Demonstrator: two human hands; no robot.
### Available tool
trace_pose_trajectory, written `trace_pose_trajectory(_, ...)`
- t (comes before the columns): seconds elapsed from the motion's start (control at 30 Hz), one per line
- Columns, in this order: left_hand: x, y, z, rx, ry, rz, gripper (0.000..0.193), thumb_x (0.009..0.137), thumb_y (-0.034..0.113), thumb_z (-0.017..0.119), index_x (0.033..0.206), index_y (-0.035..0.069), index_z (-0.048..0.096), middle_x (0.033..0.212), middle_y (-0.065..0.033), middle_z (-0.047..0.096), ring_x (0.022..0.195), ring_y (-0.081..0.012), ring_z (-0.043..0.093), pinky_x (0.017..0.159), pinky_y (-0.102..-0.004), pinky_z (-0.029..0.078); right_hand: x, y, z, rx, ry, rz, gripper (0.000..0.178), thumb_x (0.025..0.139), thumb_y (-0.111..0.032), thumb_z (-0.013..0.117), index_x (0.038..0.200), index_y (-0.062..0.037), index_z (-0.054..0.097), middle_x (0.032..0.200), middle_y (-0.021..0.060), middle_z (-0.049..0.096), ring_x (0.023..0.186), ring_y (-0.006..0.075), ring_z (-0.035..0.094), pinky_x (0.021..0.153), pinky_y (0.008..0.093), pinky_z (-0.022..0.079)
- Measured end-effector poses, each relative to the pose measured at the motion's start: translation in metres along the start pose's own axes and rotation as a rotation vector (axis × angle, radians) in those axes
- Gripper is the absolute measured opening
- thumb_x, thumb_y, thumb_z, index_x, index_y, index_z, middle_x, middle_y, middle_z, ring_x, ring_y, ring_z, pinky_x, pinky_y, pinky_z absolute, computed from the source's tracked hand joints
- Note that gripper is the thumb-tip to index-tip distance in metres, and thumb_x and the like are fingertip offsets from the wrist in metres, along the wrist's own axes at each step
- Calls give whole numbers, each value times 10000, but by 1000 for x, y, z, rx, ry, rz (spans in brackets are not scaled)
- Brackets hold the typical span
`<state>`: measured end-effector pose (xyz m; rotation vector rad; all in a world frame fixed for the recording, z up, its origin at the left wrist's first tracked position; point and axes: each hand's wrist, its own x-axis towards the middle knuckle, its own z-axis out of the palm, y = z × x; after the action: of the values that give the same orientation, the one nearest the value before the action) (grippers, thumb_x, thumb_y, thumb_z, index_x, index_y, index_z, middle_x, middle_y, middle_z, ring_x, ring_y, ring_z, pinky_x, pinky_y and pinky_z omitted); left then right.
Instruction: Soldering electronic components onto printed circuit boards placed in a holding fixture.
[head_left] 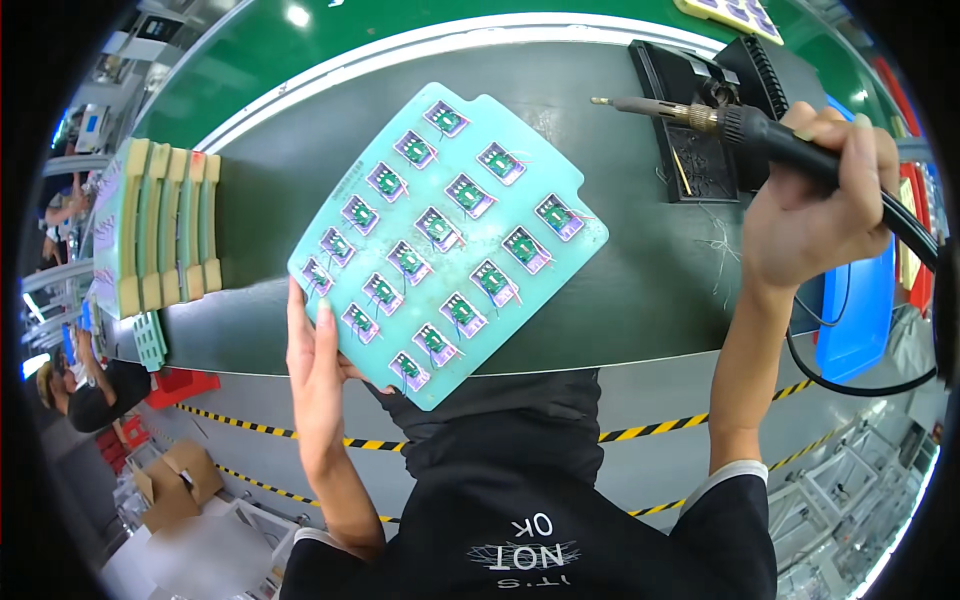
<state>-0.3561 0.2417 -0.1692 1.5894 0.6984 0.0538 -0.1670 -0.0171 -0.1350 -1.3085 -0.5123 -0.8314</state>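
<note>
A light teal fixture board [470, 150] lies tilted on the dark work surface, carrying several small green circuit boards in purple-edged pockets. My left hand [315, 370] grips its lower left edge, thumb on top. My right hand [815, 205] is raised at the right and holds a black-handled soldering iron [700, 115], its metal tip pointing left above the surface, apart from the board. The iron's black cable loops down past my right forearm.
A black soldering-iron stand [700, 140] sits behind the iron. A stack of similar fixture boards [165, 225] stands on edge at the left. A blue bin [860, 320] is at the right. Yellow-black floor tape, cardboard boxes and another person [75, 395] lie lower left.
</note>
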Motion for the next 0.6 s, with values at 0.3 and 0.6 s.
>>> trace_pose_trajectory(0.3, -41, -29, 16, -120, 100, 135, 534, 948, 179, 395, 1382, 16, 129, 875, -107, 569, 453, -93, 495, 416, -197, 399, 0, 4, -22, 10, 21, 178, 216, 822, -84, 536, 615, -35, 496, 563, 10, 545, 439, 16, 358, 405, 174, 262)
trace_pose_trajectory(0.6, -80, -48, 3, -530, 111, -82, 528, 952, 385, 339, 1351, 53, 248, 1340, -104, 359, 1183, -226, 415, 950, -366, 379, -1, -3, -20, -41, -87, 123, 178, 814, -27, 557, 639, -23, 522, 554, -17, 497, 490, 27, 394, 448, 205, 306)
